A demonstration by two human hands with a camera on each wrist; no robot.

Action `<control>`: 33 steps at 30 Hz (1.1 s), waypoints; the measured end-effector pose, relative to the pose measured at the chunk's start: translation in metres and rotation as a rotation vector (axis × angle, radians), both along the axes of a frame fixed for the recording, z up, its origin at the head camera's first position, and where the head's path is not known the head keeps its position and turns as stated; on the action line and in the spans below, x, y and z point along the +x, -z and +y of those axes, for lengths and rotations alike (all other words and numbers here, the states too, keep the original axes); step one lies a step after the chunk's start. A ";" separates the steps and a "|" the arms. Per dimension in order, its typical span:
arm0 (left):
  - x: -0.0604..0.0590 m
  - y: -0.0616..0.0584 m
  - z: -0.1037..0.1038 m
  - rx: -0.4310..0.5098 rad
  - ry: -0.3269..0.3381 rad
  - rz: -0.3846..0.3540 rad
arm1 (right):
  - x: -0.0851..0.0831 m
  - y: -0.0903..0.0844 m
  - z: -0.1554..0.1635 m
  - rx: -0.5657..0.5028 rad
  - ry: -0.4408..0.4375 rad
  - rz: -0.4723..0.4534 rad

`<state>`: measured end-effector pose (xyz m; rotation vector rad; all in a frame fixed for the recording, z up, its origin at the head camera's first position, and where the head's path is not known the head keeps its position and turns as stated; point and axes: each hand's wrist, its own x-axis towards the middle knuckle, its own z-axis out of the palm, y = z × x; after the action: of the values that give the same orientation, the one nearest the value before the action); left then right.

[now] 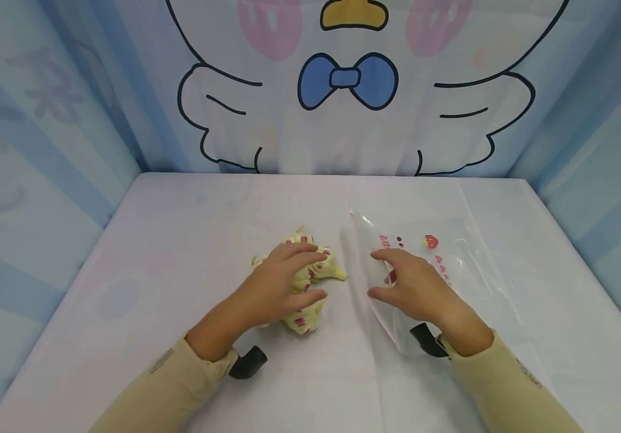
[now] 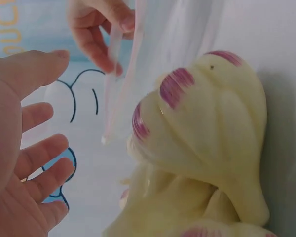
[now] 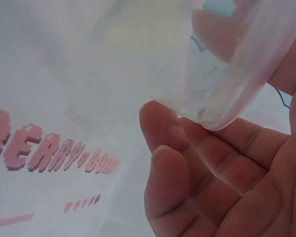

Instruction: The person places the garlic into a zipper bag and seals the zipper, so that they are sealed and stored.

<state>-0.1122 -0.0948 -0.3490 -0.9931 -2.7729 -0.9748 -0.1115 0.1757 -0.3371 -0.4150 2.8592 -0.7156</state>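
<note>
My left hand (image 1: 269, 285) hovers over a small pile of pale yellow garlic bulbs (image 1: 330, 264) with purple patches. Its fingers and thumb are spread, and nothing is between them; in the left wrist view one bulb (image 2: 202, 128) lies just beyond the palm. To the right, a clear zip bag (image 1: 469, 252) with pink and red print lies on the table, its mouth raised toward the garlic. My right hand (image 1: 421, 288) holds the mouth's edge; in the right wrist view the pink-tinted rim (image 3: 266, 64) passes between thumb and curled fingers.
The white table (image 1: 153, 361) ends at a curtain (image 1: 342, 144) with a cartoon drawing at the back. Blue patterned curtains (image 1: 29, 198) stand on both sides. A black strap piece (image 1: 249, 362) sticks out below the left wrist, another (image 1: 428, 340) below the right.
</note>
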 end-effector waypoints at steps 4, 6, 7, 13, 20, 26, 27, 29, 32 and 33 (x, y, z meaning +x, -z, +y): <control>-0.003 -0.001 0.009 -0.009 0.026 0.002 | 0.003 -0.004 0.000 -0.024 -0.006 0.013; -0.005 -0.002 0.015 -0.011 0.039 -0.009 | 0.005 -0.006 0.000 -0.038 -0.018 0.038; -0.006 -0.003 0.018 -0.016 0.046 -0.016 | 0.005 -0.006 0.001 -0.044 -0.024 0.052; -0.008 -0.002 0.037 -0.046 0.060 -0.052 | 0.009 -0.007 0.000 -0.075 -0.082 0.130; -0.010 0.002 0.049 -0.034 0.042 -0.082 | 0.014 -0.012 -0.003 -0.085 -0.117 0.190; -0.011 0.002 0.054 -0.036 0.052 -0.087 | 0.017 -0.017 -0.004 -0.108 -0.162 0.247; -0.010 0.002 0.055 -0.038 0.049 -0.094 | 0.017 -0.017 -0.004 -0.118 -0.171 0.259; -0.010 0.001 0.056 -0.041 0.038 -0.112 | 0.018 -0.017 -0.004 -0.147 -0.183 0.278; -0.008 0.001 0.058 -0.045 0.014 -0.135 | 0.018 -0.017 -0.003 -0.215 -0.189 0.285; -0.008 0.001 0.059 -0.045 0.008 -0.140 | 0.018 -0.017 -0.002 -0.228 -0.189 0.293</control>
<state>-0.1204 -0.0362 -0.3497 -0.9792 -2.9183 -1.0253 -0.0934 0.1733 -0.3197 -0.8770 2.9522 -1.0236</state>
